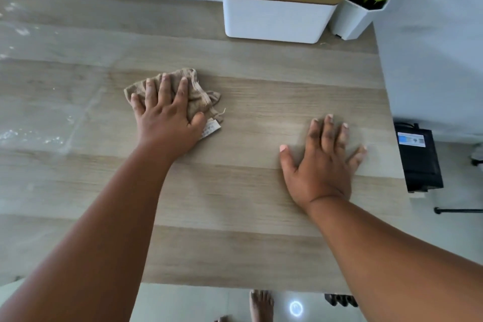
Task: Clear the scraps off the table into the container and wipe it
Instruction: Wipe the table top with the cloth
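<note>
On the pale wood-grain desk (235, 191), the left hand (167, 115) presses flat, fingers spread, on a crumpled beige cloth (198, 94), while the right hand (321, 162) rests spread on bare wood.

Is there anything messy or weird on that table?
Yes. The left part of the table shows pale streaks and white specks, like smeared residue not yet wiped. The left hand presses a cloth just right of that patch.

One head-worn wide-angle view looks steeply down and forward over the wooden surface (248, 191), close above it; the near edge and floor show at bottom, the wall at the far edge.
</note>
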`<move>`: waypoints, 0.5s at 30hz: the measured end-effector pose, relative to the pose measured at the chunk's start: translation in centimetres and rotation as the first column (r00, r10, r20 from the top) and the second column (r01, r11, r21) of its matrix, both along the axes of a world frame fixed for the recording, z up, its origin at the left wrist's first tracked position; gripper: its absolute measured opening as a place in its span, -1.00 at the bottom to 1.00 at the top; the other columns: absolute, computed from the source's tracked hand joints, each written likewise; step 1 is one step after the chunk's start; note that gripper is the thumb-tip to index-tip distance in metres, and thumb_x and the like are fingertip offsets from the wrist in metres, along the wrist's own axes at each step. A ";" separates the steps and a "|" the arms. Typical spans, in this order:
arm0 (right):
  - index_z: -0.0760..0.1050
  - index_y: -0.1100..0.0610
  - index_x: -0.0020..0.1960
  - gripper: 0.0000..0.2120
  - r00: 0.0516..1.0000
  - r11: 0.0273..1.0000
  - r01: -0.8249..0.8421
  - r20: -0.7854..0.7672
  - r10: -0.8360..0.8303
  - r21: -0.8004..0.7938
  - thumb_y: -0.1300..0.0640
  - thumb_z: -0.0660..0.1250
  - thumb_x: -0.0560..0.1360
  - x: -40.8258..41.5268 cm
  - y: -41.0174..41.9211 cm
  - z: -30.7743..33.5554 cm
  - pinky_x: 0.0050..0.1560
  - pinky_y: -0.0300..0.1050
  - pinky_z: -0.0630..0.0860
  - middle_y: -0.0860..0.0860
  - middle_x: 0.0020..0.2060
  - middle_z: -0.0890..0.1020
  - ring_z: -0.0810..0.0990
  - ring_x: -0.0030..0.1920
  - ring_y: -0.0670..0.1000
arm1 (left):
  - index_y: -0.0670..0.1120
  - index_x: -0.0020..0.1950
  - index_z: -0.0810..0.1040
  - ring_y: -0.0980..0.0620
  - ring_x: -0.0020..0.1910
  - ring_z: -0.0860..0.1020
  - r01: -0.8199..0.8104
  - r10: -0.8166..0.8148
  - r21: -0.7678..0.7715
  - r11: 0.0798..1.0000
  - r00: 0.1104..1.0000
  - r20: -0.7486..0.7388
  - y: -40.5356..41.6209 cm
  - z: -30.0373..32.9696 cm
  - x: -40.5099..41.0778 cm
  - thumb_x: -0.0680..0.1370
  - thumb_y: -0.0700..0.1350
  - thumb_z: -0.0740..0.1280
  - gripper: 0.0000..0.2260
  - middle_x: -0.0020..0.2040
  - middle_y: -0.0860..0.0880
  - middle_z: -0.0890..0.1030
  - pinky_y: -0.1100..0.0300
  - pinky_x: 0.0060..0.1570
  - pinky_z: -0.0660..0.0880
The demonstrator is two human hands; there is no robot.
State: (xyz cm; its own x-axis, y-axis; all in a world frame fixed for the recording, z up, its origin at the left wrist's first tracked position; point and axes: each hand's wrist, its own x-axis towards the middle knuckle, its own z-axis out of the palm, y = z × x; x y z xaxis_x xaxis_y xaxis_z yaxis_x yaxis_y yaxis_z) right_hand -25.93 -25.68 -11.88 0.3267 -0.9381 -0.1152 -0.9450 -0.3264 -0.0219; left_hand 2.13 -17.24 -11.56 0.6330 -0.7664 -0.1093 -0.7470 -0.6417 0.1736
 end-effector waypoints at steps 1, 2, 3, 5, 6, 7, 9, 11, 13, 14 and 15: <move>-0.10 0.07 0.69 -0.13 1.000 1.000 -0.005 0.004 0.005 0.003 -0.43 -0.19 0.54 0.1 -0.1 0.0 0.54 0.49 -0.20 0.05 0.68 -0.15 -0.22 0.66 0.18 | 0.13 0.69 0.01 -0.16 0.67 -0.11 0.006 -0.006 -0.003 1.000 1.000 0.003 -0.8 0.0 0.1 0.45 0.34 0.00 -0.20 0.71 -0.07 -0.03 -0.28 0.59 -0.19; -0.10 0.07 0.69 -0.12 1.000 1.000 -0.009 0.009 0.009 0.006 -0.43 -0.19 0.54 0.2 -0.2 0.0 0.53 0.49 -0.20 0.05 0.68 -0.15 -0.23 0.66 0.18 | 0.13 0.69 0.01 -0.16 0.67 -0.11 0.010 -0.010 -0.005 1.000 1.000 0.006 -1.4 0.0 0.2 0.45 0.34 -0.01 -0.20 0.71 -0.08 -0.03 -0.28 0.58 -0.19; -0.10 0.07 0.69 -0.12 1.000 1.000 -0.007 0.014 0.007 0.006 -0.44 -0.18 0.54 0.2 -0.4 -0.1 0.53 0.49 -0.21 0.05 0.68 -0.16 -0.24 0.66 0.18 | 0.13 0.69 0.01 -0.16 0.67 -0.11 0.014 -0.014 -0.005 1.000 1.000 0.008 -2.0 0.0 0.2 0.45 0.34 -0.02 -0.20 0.71 -0.08 -0.03 -0.28 0.58 -0.19; -0.08 0.06 0.69 -0.12 1.000 1.000 0.006 0.026 -0.006 0.005 -0.44 -0.15 0.54 0.3 -0.8 -0.3 0.53 0.49 -0.23 0.05 0.68 -0.15 -0.24 0.66 0.18 | 0.12 0.69 -0.01 -0.15 0.67 -0.13 0.022 -0.022 0.004 1.000 1.000 0.004 -2.3 0.0 0.2 0.45 0.34 -0.03 -0.19 0.71 -0.07 -0.04 -0.26 0.59 -0.19; -0.07 0.06 0.69 -0.12 0.999 1.000 0.008 0.032 -0.008 0.005 -0.44 -0.14 0.54 0.4 -0.9 -0.3 0.53 0.49 -0.23 0.05 0.68 -0.14 -0.24 0.66 0.19 | 0.11 0.69 -0.03 -0.13 0.67 -0.14 0.028 -0.028 0.010 1.000 1.000 -0.004 -2.2 0.1 0.1 0.46 0.33 -0.03 -0.20 0.71 -0.07 -0.06 -0.25 0.59 -0.19; -0.06 0.06 0.69 -0.12 0.999 1.000 0.006 0.035 -0.006 0.004 -0.44 -0.14 0.54 0.6 -1.0 -0.4 0.52 0.50 -0.23 0.05 0.68 -0.13 -0.23 0.66 0.19 | 0.09 0.69 -0.04 -0.12 0.68 -0.16 0.034 -0.034 0.014 0.999 0.999 -0.013 -2.0 0.1 0.0 0.47 0.31 -0.02 -0.20 0.71 -0.06 -0.07 -0.24 0.60 -0.19; -0.05 0.07 0.68 -0.11 0.999 1.000 0.001 0.042 -0.001 0.010 -0.45 -0.13 0.53 1.0 -1.5 -0.2 0.51 0.51 -0.22 0.06 0.68 -0.12 -0.22 0.66 0.21 | 0.05 0.70 -0.04 -0.11 0.67 -0.17 0.050 -0.050 0.018 0.999 0.998 -0.026 -1.6 0.5 -0.6 0.48 0.30 -0.01 -0.19 0.71 -0.07 -0.09 -0.23 0.60 -0.19; -0.04 0.08 0.68 -0.11 0.999 0.999 0.005 0.043 -0.006 0.044 -0.45 -0.12 0.53 1.0 -1.6 0.2 0.50 0.52 -0.21 0.07 0.68 -0.11 -0.22 0.66 0.22 | 0.02 0.70 -0.06 -0.12 0.67 -0.19 0.078 -0.077 0.038 0.996 0.996 -0.048 -0.7 0.9 -1.9 0.48 0.31 -0.02 -0.18 0.71 -0.09 -0.11 -0.23 0.60 -0.19; -0.02 0.09 0.68 -0.10 0.999 0.998 0.003 0.052 -0.006 0.055 -0.45 -0.10 0.53 1.0 -1.7 0.3 0.50 0.53 -0.21 0.08 0.68 -0.10 -0.21 0.66 0.23 | 0.01 0.70 -0.10 -0.12 0.67 -0.23 0.102 -0.099 0.062 0.993 0.993 -0.061 0.3 1.0 -3.2 0.48 0.34 -0.05 -0.16 0.70 -0.09 -0.15 -0.23 0.60 -0.21; -0.01 0.10 0.67 -0.10 0.998 0.998 0.002 0.056 -0.005 0.063 -0.45 -0.09 0.53 0.9 -1.8 0.4 0.50 0.53 -0.20 0.09 0.68 -0.09 -0.20 0.66 0.25 | 0.02 0.70 -0.11 -0.12 0.67 -0.24 0.111 -0.107 0.072 0.991 0.992 -0.066 0.9 1.1 -3.9 0.48 0.36 -0.06 -0.16 0.70 -0.09 -0.16 -0.23 0.60 -0.21; 0.01 0.12 0.67 -0.10 0.998 0.997 -0.009 0.057 0.005 0.074 -0.44 -0.07 0.53 1.0 -1.9 0.6 0.50 0.53 -0.19 0.10 0.68 -0.08 -0.19 0.66 0.26 | 0.02 0.70 -0.11 -0.13 0.66 -0.25 0.115 -0.110 0.083 0.990 0.992 -0.068 1.4 1.2 -4.5 0.49 0.36 -0.06 -0.16 0.70 -0.09 -0.17 -0.23 0.60 -0.22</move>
State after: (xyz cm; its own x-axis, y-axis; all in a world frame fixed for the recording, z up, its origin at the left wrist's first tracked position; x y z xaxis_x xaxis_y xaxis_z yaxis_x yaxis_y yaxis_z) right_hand -24.92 -27.62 -11.24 0.3410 -0.9254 -0.1656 -0.9393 -0.3283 -0.0999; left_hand -2.41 -15.80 -10.39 0.5329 -0.8184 -0.2149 -0.8047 -0.5687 0.1702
